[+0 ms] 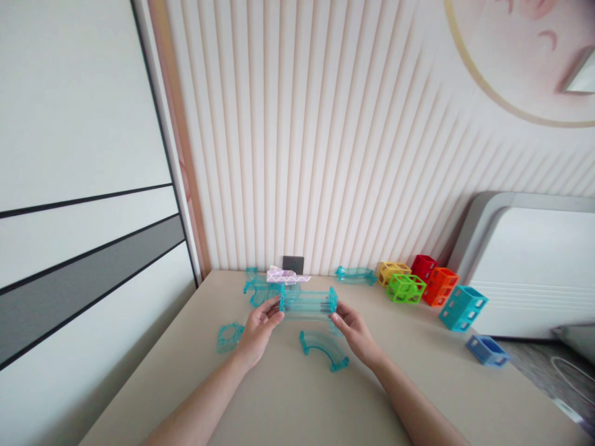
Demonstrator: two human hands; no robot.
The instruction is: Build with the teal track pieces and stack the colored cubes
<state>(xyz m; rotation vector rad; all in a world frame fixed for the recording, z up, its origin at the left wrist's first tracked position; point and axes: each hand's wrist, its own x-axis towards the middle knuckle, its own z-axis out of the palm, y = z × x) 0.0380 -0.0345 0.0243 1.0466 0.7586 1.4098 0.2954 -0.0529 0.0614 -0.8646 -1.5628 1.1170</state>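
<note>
I hold a clear teal straight track piece (307, 302) level above the beige table (288, 402), one hand at each end. My left hand (258, 328) pinches its left end, and my right hand (354, 329) grips its right end. Below it on the table lies a curved teal track piece (324, 348). A small square teal piece (229, 337) lies left of my left hand. More teal pieces (256, 288) and a pale purple piece (286, 276) sit behind, near the wall.
Another teal track piece (356, 275) lies by the wall. Coloured open cubes stand at the right: yellow (393, 271), green (406, 288), red (423, 266), orange (439, 286), teal (463, 307), and a blue one (487, 350) near the table's right edge. A wall socket (293, 264) sits behind.
</note>
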